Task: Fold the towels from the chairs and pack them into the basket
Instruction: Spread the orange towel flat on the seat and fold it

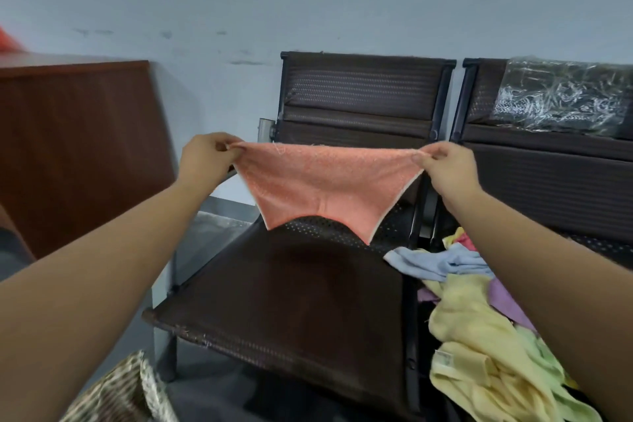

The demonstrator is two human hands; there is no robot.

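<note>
Between the left hand (209,156) and right hand (448,168), each pinching a corner, a towel (325,181) hangs unfolded. A pile (479,319) waits below the right hand; the basket's (126,390) inside is hidden.

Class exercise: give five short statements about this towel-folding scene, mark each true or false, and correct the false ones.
1. The left hand and the right hand each pinch a corner of the orange towel. True.
2. The orange towel lies folded on the chair seat. False: it hangs spread between the hands.
3. A pile of loose towels lies on the right-hand chair. True.
4. The woven basket stands on the chair seat. False: it sits lower left, off the seat.
5. The blue towel is in the left hand. False: it lies on the pile.
</note>
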